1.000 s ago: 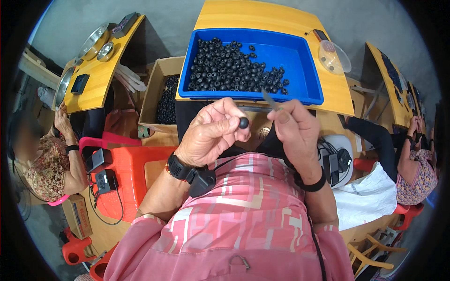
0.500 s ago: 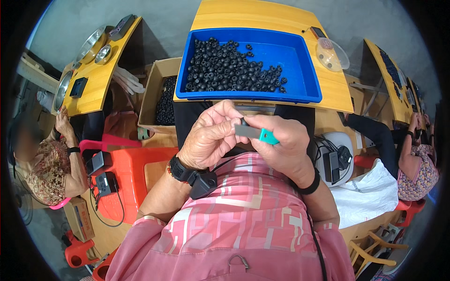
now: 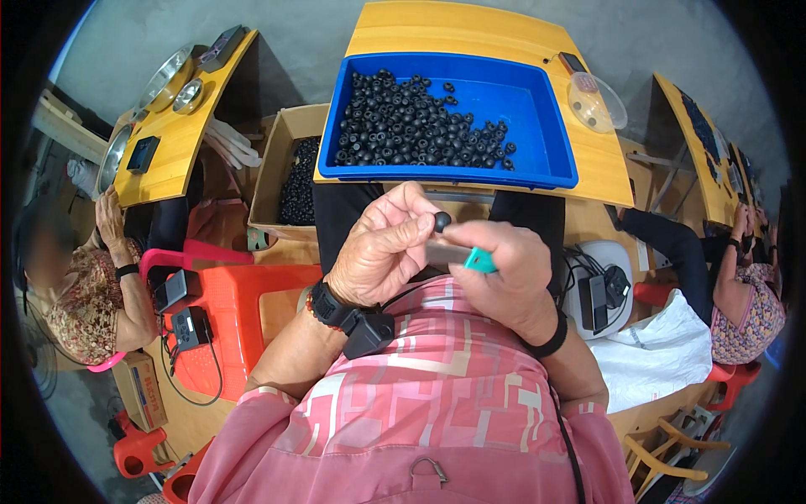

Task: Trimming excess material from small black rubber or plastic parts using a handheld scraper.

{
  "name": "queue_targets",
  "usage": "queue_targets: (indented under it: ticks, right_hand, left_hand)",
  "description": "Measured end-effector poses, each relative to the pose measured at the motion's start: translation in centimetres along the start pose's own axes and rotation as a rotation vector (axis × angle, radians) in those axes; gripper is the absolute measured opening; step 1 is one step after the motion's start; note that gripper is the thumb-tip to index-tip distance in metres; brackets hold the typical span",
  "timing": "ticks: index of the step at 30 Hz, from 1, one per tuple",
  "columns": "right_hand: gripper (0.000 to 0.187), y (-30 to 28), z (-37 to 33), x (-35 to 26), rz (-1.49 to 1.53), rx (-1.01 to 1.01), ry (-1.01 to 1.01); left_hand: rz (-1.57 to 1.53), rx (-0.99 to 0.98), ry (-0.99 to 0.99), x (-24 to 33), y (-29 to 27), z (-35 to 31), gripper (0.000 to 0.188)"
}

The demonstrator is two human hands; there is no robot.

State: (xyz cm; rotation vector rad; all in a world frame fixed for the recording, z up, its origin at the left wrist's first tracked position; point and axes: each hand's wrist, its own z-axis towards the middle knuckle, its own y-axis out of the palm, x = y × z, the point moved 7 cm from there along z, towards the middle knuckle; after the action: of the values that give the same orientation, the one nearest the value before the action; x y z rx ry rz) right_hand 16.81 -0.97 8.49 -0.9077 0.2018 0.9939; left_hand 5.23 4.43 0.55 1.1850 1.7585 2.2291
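Above my lap, my left hand (image 3: pixel 382 244) pinches a small round black part (image 3: pixel 442 221) between thumb and index finger. My right hand (image 3: pixel 508 265), just beside it, is closed around a small knife with a teal grip (image 3: pixel 480 260). The knife's flat metal blade (image 3: pixel 447 254) points left and is slightly blurred, below the black part and apart from it. Beyond my hands, a blue tray (image 3: pixel 537 118) on the wooden table (image 3: pixel 470 27) holds a heap of similar black parts (image 3: pixel 403 122), some with visible holes.
A cardboard box (image 3: pixel 283 151) of black parts stands left of the table. A clear plastic container (image 3: pixel 594 105) sits right of the tray. Red stool (image 3: pixel 243 302) and white sack (image 3: pixel 659 344) flank me. Co-workers sit at side tables: one person (image 3: pixel 88 294) left, another (image 3: pixel 747 294) right.
My right hand has drawn the blade down and away from the black part, which now shows more fully. The left hand keeps its pinch, nearly unmoved.
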Motion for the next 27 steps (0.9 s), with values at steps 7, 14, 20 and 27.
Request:
queue_targets:
  ticks: [7, 14, 20, 27]
  right_hand:
    - [0.043, -0.3, -0.9, 0.9, 0.128, 0.110, -0.122]
    - [0.034, 0.0, -0.7, 0.4, 0.152, 0.122, -0.114]
    - [0.029, -0.5, -0.8, 1.3, 0.025, 0.133, 0.069]
    - [0.023, -0.5, -1.2, 2.2, 0.105, 0.174, 0.179]
  left_hand:
    - [0.002, -0.006, -0.016, 0.2, 0.5, -0.1, 0.005]
    - [0.037, -0.018, 0.018, 0.0, -0.4, -0.1, 0.007]
    - [0.300, 0.126, 0.478, 7.0, -1.4, -0.4, 0.005]
    - [0.460, 0.772, 0.919, 18.0, -15.4, -4.4, 0.020]
